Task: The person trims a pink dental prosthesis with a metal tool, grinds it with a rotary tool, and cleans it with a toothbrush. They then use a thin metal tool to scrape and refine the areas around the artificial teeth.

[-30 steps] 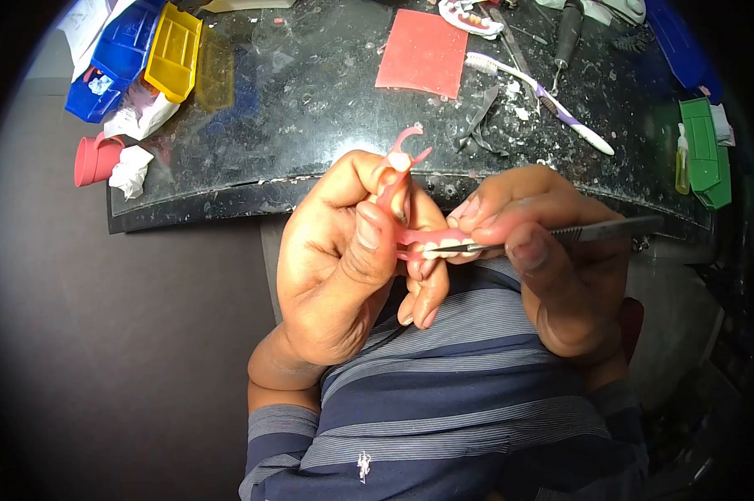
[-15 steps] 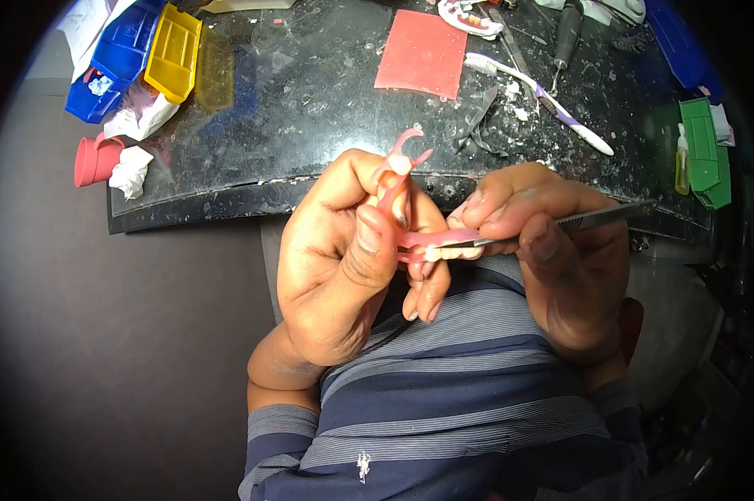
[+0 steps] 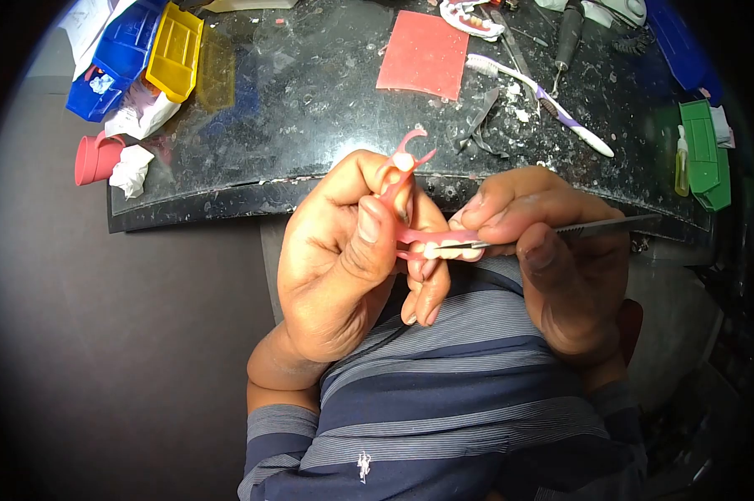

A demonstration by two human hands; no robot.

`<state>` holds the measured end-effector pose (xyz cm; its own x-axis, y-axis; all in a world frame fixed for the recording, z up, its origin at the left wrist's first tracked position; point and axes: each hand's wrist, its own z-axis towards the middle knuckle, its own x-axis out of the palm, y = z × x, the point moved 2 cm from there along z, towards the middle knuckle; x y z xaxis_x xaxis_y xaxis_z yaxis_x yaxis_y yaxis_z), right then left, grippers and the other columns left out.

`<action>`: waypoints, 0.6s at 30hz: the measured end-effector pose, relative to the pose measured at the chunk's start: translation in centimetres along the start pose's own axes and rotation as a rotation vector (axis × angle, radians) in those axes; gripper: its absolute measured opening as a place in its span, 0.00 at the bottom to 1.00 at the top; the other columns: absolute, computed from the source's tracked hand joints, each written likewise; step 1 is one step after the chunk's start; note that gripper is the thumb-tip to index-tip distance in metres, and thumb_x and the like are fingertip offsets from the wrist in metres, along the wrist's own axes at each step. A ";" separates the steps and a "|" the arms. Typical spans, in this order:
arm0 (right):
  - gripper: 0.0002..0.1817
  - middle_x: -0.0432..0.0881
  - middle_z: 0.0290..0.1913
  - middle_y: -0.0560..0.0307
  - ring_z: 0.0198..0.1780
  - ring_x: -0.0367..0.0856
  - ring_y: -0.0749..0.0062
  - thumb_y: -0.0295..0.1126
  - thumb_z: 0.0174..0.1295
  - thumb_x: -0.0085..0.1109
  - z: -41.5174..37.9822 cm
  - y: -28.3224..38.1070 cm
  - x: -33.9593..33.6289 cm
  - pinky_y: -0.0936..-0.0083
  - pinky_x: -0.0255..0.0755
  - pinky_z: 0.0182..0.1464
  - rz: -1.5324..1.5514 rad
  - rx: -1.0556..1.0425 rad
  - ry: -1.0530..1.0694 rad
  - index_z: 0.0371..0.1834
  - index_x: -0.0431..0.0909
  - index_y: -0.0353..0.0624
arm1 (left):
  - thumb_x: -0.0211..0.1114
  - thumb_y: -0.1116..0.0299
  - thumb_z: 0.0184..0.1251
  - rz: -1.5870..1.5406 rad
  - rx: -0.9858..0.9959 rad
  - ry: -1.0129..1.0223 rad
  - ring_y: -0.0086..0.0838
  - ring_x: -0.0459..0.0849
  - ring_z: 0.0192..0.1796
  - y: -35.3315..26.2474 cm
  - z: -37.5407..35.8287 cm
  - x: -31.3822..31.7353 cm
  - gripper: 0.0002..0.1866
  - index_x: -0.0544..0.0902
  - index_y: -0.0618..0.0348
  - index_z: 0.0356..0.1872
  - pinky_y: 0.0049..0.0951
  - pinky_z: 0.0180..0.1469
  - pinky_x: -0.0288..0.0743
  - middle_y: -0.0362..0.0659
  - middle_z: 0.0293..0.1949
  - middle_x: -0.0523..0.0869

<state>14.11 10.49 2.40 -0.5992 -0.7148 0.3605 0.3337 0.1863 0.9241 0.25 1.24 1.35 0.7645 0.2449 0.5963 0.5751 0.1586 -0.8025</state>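
My left hand (image 3: 339, 242) pinches a pink partial denture (image 3: 435, 237) between thumb and fingers. Its curved pink clasps stick up above the fingers, and a row of white teeth runs along its right part. In my right hand (image 3: 561, 250) is a slim metal scalpel (image 3: 594, 225), held like a pen with its handle pointing right. Its thin tip lies against the denture's teeth; exact contact is hard to make out. Fingertips of the right hand also rest by the denture's right end. My left palm and fingers cover part of the denture.
On the dark, speckled bench (image 3: 310, 108) lie a red wax sheet (image 3: 423, 54), a toothbrush (image 3: 581, 129), a dental model (image 3: 470, 18) and a black handpiece (image 3: 569, 37). Blue and yellow bins (image 3: 175, 50) stand left, near a pink mug (image 3: 97, 159); a green bin (image 3: 704, 154) sits right.
The scalpel's handle end has dipped slightly, so it lies flatter. Both hands keep nearly the same place and grip on the denture and scalpel.
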 end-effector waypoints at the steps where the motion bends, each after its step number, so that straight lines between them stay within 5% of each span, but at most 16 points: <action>1: 0.16 0.81 0.41 0.42 0.45 0.83 0.60 0.39 0.69 0.60 0.0 0.0 0.0 0.64 0.77 0.53 -0.020 -0.011 0.005 0.36 0.82 0.32 | 0.56 0.51 0.75 -0.003 -0.003 0.012 0.27 0.71 0.19 0.0 0.0 0.0 0.28 0.66 0.71 0.53 0.24 0.13 0.68 0.48 0.26 0.72; 5: 0.15 0.80 0.42 0.42 0.46 0.83 0.59 0.38 0.69 0.60 -0.2 -0.4 -0.4 0.64 0.77 0.53 -0.152 -0.090 0.014 0.37 0.82 0.33 | 0.57 0.51 0.75 -0.008 -0.018 -0.025 0.29 0.71 0.16 -0.1 -0.1 0.0 0.27 0.66 0.71 0.54 0.24 0.13 0.69 0.50 0.26 0.73; 7: 0.15 0.80 0.42 0.42 0.46 0.83 0.59 0.37 0.69 0.59 -0.2 -0.4 -0.4 0.63 0.76 0.54 -0.174 -0.098 0.018 0.37 0.81 0.33 | 0.51 0.59 0.80 -0.091 -0.035 0.045 0.28 0.79 0.21 -0.2 -0.1 -0.3 0.15 0.66 0.64 0.46 0.22 0.21 0.71 0.50 0.31 0.78; 18: 0.11 0.80 0.43 0.41 0.47 0.83 0.59 0.31 0.70 0.56 0.2 -0.8 -0.7 0.63 0.77 0.54 -0.150 -0.092 0.057 0.36 0.81 0.33 | 0.51 0.62 0.80 0.018 0.061 0.005 0.27 0.80 0.24 0.0 -0.5 -0.2 0.14 0.65 0.65 0.47 0.22 0.24 0.74 0.50 0.32 0.79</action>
<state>14.13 11.00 1.46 -0.6062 -0.7672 0.2096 0.3106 0.0142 0.9504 0.23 0.74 1.26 0.7761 0.2433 0.5818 0.5428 0.2119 -0.8127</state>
